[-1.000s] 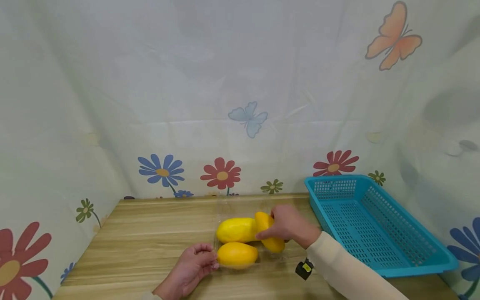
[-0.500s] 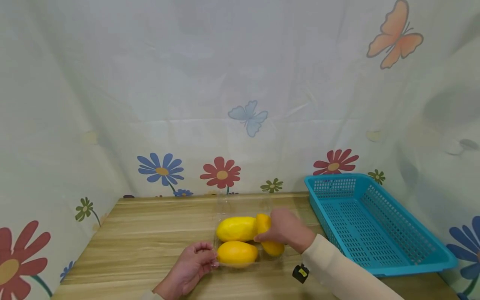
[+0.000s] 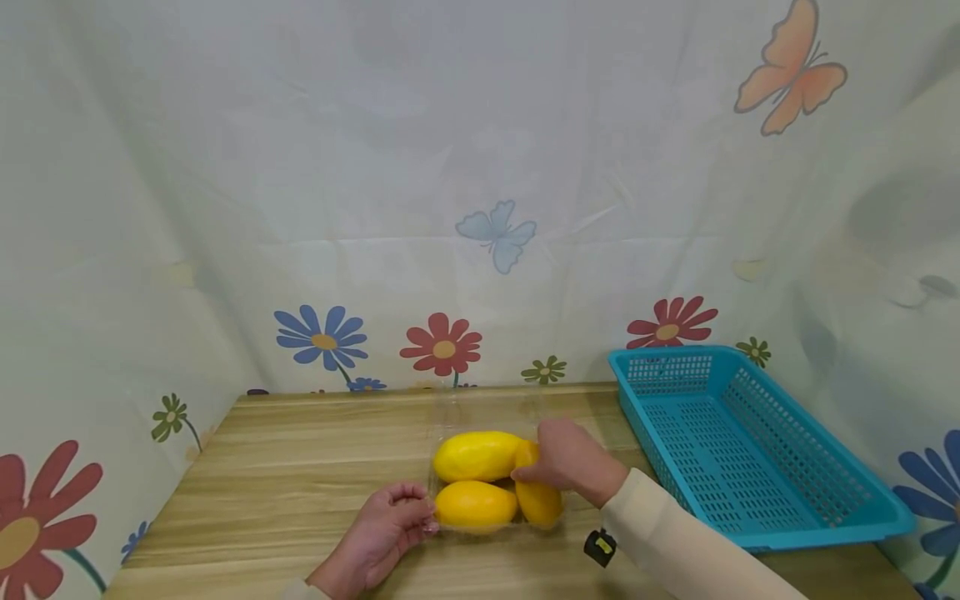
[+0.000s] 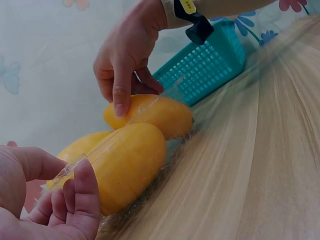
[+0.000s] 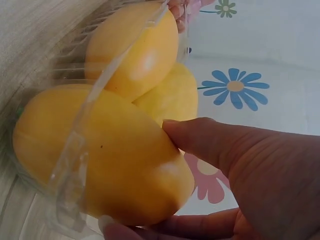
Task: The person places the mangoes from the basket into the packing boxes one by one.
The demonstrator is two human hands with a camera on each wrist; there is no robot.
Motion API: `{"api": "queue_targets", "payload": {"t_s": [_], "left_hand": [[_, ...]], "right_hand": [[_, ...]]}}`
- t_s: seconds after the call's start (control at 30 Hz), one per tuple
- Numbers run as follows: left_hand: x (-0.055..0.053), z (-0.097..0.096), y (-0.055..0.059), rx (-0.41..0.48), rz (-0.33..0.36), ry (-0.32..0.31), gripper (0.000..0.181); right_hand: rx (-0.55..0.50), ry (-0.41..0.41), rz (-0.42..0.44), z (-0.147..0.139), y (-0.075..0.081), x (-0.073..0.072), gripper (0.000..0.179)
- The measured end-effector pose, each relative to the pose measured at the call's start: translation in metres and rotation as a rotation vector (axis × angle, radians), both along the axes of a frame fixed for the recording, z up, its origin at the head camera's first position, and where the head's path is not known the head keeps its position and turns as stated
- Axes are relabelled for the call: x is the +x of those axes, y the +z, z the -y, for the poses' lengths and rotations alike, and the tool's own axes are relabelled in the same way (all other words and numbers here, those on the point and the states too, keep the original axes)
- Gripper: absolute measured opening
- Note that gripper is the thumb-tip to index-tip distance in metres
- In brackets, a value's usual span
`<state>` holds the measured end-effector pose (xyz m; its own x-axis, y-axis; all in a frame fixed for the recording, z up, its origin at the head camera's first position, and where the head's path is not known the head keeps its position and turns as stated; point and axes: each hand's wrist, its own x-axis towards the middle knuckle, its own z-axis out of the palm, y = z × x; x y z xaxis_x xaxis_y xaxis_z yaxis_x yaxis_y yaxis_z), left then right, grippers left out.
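Note:
A clear plastic box [image 3: 487, 410] lies on the table with three smooth, yellow, mango-like fruits in it. One fruit [image 3: 478, 456] lies across the back and another [image 3: 476, 505] across the front. At the right end, my right hand [image 3: 573, 460] grips the third fruit [image 3: 540, 504], thumb on one side and fingers on the other. In the right wrist view this held fruit [image 5: 105, 155] sits partly behind the box's clear rim [image 5: 85, 107]. My left hand [image 3: 382, 537] pinches the box's left rim between thumb and fingers, as the left wrist view shows close up.
A turquoise plastic basket [image 3: 757, 542] with perforated walls stands on the right of the wood-patterned table [image 3: 315, 450]. A white curtain [image 3: 375, 167] printed with flowers and butterflies encloses the back and sides. A small black device [image 3: 600, 547] hangs at my right wrist.
My right hand has lowered the third fruit into the right end of the box, beside the other two. The left hand keeps its pinch on the rim.

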<state>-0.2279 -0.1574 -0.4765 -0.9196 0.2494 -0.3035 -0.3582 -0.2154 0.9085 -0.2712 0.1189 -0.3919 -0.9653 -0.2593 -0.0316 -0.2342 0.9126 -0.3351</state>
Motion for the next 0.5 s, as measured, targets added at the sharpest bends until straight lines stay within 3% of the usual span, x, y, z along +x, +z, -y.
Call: {"api": "queue_targets", "payload": {"t_s": [0.27,0.5], "left_hand": [[0.0005,-0.0001,-0.0002,0.004,-0.004,0.006,0.024],[0.0025,-0.0011,0.0015,-0.001,-0.011,0.004,0.027]], "right_hand": [[-0.004,0.017,-0.017,-0.0001,-0.0014,-0.0015,0.043],[-0.002,-0.017,0.005,-0.0009,-0.0041,-0.0044,0.041]]}}
